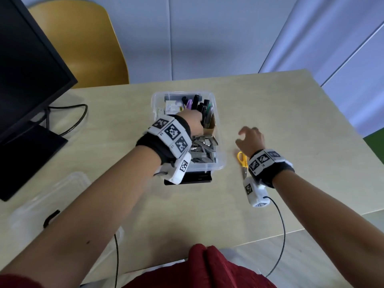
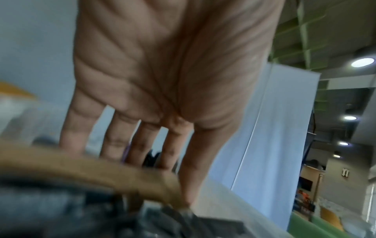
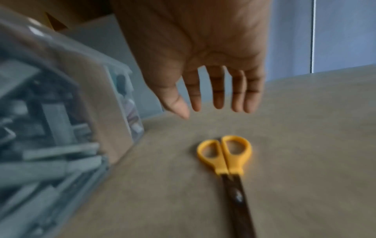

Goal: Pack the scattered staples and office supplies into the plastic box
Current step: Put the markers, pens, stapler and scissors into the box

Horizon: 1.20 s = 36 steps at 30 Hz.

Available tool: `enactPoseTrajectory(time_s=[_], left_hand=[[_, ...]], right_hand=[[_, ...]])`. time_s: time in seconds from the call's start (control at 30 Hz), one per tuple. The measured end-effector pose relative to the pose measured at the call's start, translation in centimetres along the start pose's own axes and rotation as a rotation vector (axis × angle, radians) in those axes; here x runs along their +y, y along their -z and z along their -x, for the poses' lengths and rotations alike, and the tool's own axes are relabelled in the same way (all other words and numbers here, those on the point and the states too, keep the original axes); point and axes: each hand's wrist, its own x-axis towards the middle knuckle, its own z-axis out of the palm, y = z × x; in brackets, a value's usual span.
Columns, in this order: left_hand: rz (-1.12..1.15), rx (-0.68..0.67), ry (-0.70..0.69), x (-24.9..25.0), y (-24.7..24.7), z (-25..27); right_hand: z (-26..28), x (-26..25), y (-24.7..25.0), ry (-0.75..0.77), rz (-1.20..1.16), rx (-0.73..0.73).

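The clear plastic box (image 1: 182, 93) stands mid-table, holding pens (image 1: 199, 104) at the far end, a brown cardboard piece (image 1: 211, 126) and grey staple strips (image 1: 204, 151) at the near end. My left hand (image 1: 192, 123) reaches down into the box among the pens. The left wrist view shows its fingers (image 2: 114, 141) straight and spread, their tips hidden behind the cardboard (image 2: 101, 170). Yellow-handled scissors (image 1: 242, 161) (image 3: 225, 157) lie on the table right of the box (image 3: 61, 80). My right hand (image 1: 242, 135) (image 3: 203, 112) hovers empty just beyond the handles, fingers relaxed.
A black monitor (image 1: 27, 80) with its base (image 1: 27, 154) and cables (image 1: 76, 119) fills the left. A clear lid (image 1: 52, 200) with a black clip (image 1: 51, 218) lies near left. A flat black object (image 1: 193, 179) sits under the box's near end. A yellow chair (image 1: 83, 44) stands behind.
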Motion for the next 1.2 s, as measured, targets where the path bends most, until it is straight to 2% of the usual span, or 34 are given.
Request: enactPoseTrajectory(time_s=[0.1, 0.2, 0.27, 0.37, 0.47, 0.53, 0.6, 0.67, 0.77, 0.83, 0.9, 1.0, 1.2], left_hand=[[-0.028, -0.085, -0.007, 0.4, -1.0, -0.7], [-0.028, -0.064, -0.004, 0.3, -0.9, -0.8], [-0.027, -0.046, -0.003, 0.1, -0.6, -0.8], [0.031, 0.037, 0.02, -1.1, 0.1, -0.9], [0.074, 0.18, 0.119, -3.2, 1.4, -0.8], [0.092, 0.212, 0.273, -4.9, 2.4, -0.7], [0.135, 0.177, 0.369, -6.6, 3.0, -0.7], [0.164, 0.129, 0.393, -8.1, 3.1, -0.9], [0.236, 0.068, 0.405, -9.1, 2.4, -1.3], [0.288, 0.048, 0.396, -9.3, 2.1, -1.7], [0.302, 0.052, 0.38, -9.5, 1.9, -2.0], [0.282, 0.079, 0.376, -9.6, 1.9, -2.1], [0.339, 0.083, 0.365, -10.1, 1.4, -2.7]], right_hand=[[0.6, 2.0, -1.6, -0.174, 0.123, -0.168], [0.8, 2.4, -2.9, -0.159, 0.16, -0.176], [0.8, 2.2, -3.6, -0.114, 0.214, -0.131], [0.6, 2.2, -4.7, -0.024, 0.366, -0.085], [0.1, 1.9, -4.6, -0.065, 0.397, -0.199], [-0.7, 1.5, -3.6, -0.123, 0.318, -0.291], [-1.6, 0.4, -1.9, -0.118, 0.212, -0.283], [-2.5, -1.4, 0.5, -0.045, 0.039, -0.164], [-2.8, -5.5, 4.8, 0.127, -0.352, 0.066], [-2.3, -8.5, 7.2, 0.247, -0.625, 0.124], [-1.6, -10.7, 8.4, 0.345, -0.762, 0.162], [-1.0, -12.7, 8.0, 0.419, -0.792, 0.158], [-1.0, -13.2, 5.0, 0.423, -0.646, 0.04]])
